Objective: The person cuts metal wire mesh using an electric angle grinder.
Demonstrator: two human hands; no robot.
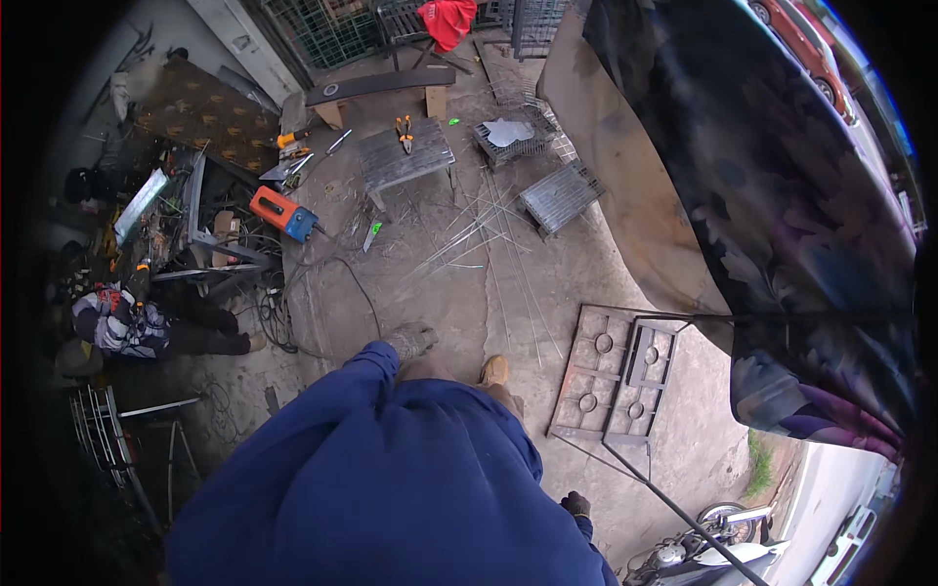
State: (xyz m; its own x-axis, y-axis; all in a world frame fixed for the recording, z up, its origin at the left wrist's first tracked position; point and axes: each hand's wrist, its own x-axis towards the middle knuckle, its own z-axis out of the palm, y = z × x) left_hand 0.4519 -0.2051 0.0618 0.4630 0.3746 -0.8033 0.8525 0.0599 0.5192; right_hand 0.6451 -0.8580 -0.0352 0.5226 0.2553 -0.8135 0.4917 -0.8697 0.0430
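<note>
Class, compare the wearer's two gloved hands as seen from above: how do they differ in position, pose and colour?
The left hand reaches forward above the concrete floor in a pale grey glove; the right hand hangs low beside the body in a dark glove. The left hand shows fully; the right hand peeks out only partly. Both come from blue sleeves and hold nothing visible.

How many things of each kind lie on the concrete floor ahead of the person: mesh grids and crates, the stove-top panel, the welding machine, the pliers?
Wire mesh grids and crates: 3 (one bench-like, one holding a pale sheet, one tilted)
Stove-top panel with round holes: 1
Orange and blue welding machine: 1
Orange-handled pliers: 1
Total: 6
</note>
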